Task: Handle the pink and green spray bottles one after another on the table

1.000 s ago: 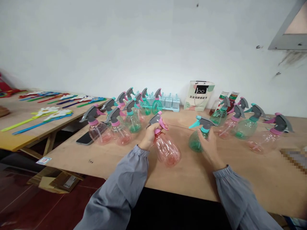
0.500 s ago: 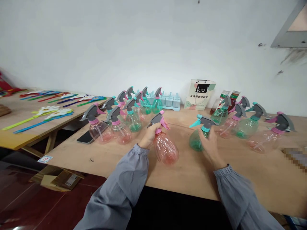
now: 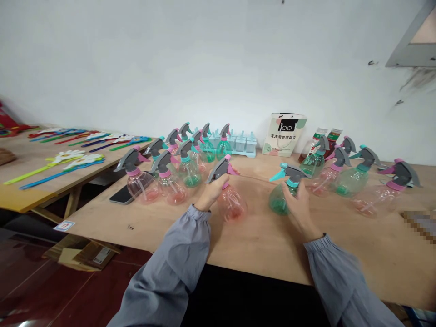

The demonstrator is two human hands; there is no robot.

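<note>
My left hand point(image 3: 211, 193) is closed round the neck of a pink spray bottle point(image 3: 231, 204) with a grey and pink trigger head, which now stands nearly upright on the wooden table point(image 3: 259, 240). My right hand point(image 3: 299, 206) is wrapped round a green spray bottle point(image 3: 281, 197) with a teal nozzle, standing on the table to the right. Both sleeves are grey.
Several pink and green spray bottles point(image 3: 177, 172) cluster at the left, with a black phone point(image 3: 121, 195) beside them. More bottles point(image 3: 350, 177) stand at the right. A paper bag point(image 3: 284, 135) and a pale blue mould tray point(image 3: 238, 145) sit by the wall. Coloured clappers point(image 3: 68, 161) lie on the left table.
My left hand has swung the pink bottle from tilted toward me to nearly upright on the table. My right hand has stayed on the green bottle.
</note>
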